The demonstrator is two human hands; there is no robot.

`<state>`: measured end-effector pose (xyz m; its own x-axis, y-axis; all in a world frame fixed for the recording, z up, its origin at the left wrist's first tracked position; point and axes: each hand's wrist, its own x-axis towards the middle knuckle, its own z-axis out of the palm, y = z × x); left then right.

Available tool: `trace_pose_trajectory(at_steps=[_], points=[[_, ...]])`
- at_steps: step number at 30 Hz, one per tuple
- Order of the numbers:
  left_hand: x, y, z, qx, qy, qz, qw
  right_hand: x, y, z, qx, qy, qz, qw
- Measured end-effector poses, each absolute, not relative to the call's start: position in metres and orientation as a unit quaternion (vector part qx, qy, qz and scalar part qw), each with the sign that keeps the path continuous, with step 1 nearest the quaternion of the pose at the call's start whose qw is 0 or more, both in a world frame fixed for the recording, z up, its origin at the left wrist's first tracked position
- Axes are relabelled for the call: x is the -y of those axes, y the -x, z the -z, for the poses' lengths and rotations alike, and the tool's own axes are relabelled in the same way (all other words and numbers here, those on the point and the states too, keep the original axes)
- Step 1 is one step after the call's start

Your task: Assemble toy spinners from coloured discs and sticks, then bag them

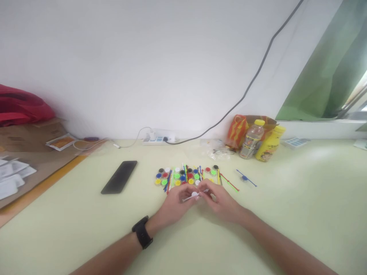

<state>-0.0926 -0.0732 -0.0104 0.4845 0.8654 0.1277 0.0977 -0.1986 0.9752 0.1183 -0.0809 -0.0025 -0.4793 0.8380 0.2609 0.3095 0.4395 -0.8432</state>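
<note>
My left hand (174, 206), with a black watch on its wrist, and my right hand (220, 202) meet over the pale table. Together they pinch a thin white stick with a small white round cap (194, 195) on it. Just beyond the fingers lies a heap of small coloured caps and thin coloured sticks (186, 175). A blue stick with a blue cap (245, 177) on it lies apart to the right.
A black phone (119, 177) lies to the left. A power strip (157, 139) with a cable sits by the wall. Two bottles (262, 144) and an orange bag (237, 130) stand at the back right. Cardboard and red cloth are at far left.
</note>
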Motion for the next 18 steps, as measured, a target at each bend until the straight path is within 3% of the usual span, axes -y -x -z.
trace_pose_trajectory(at_steps=[18], points=[[0.0774,0.0932,0.0088,-0.375,-0.722,-0.365,0.452,0.0772,-0.1248,0.0097,0.829,0.404,-0.242,0.303]])
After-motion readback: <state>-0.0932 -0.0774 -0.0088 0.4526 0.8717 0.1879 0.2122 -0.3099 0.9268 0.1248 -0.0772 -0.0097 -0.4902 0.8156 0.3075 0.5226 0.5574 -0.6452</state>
